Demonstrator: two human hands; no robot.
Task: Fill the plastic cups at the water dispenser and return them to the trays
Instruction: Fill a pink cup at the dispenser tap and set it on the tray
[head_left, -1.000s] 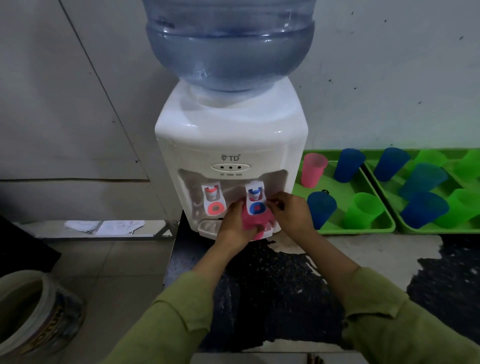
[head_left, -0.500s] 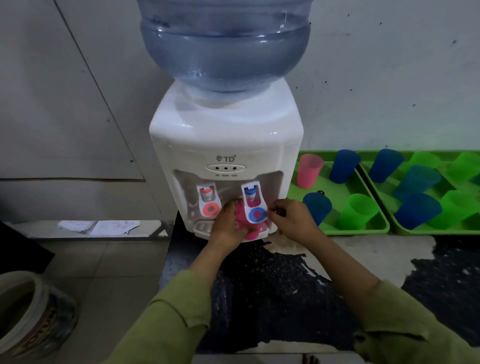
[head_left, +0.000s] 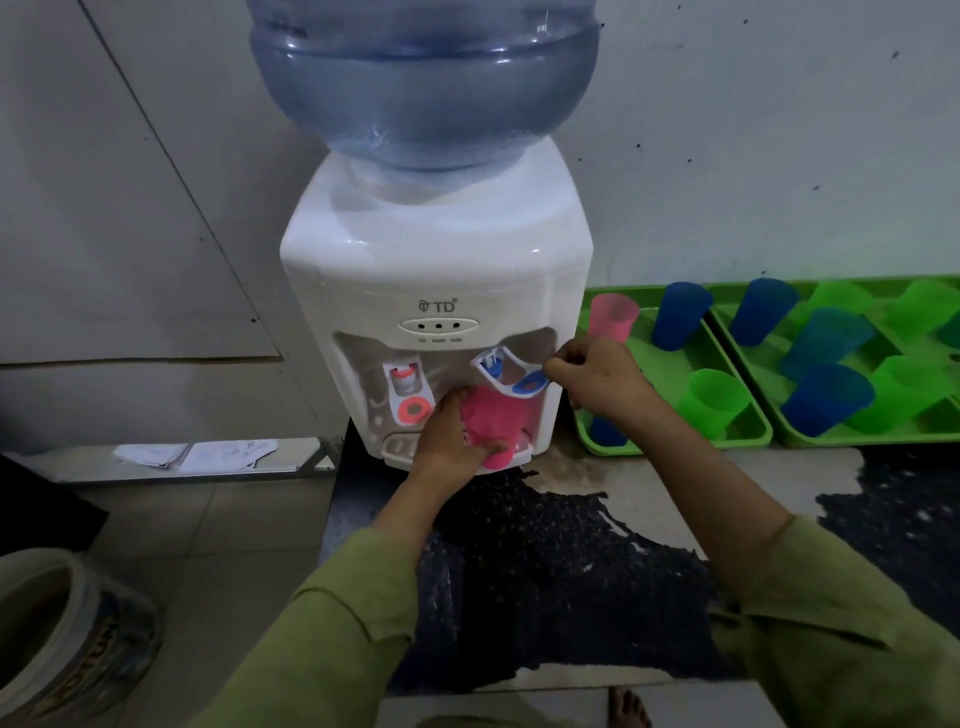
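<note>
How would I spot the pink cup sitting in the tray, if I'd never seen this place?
Start at the white water dispenser with the big blue bottle on top; the first green tray lies just to its right. In that tray's far corner, beside the dispenser, stands the pink cup. Every other cup in the trays is blue or green.

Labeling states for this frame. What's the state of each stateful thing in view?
blue tap lever: tilted up, pinched by right hand
red tap lever: down, untouched
pink cup: upright under blue tap, gripped by left hand
water bottle: holds water
second pink cup: upright in tray, fill unclear
</note>
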